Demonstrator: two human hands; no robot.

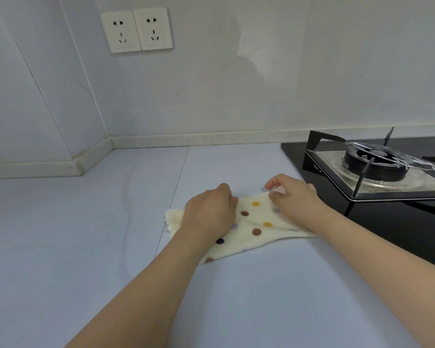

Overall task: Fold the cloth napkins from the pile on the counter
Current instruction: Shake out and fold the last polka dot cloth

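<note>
A cream napkin point(255, 223) with yellow, brown and purple dots lies flat on the pale blue counter point(86, 234), a little left of the stove. My left hand point(210, 209) rests on its left part, fingers curled over the far edge and pinching it. My right hand point(294, 197) lies on its right part, thumb and fingers holding the far right corner. Both forearms reach in from the bottom of the view. Part of the napkin is hidden under the hands. No pile of other napkins is in view.
A black glass gas stove point(387, 214) with a burner and pan support point(377, 162) stands right beside the napkin. Two wall sockets point(136, 30) sit on the back wall. The counter meets the walls at a corner on the left.
</note>
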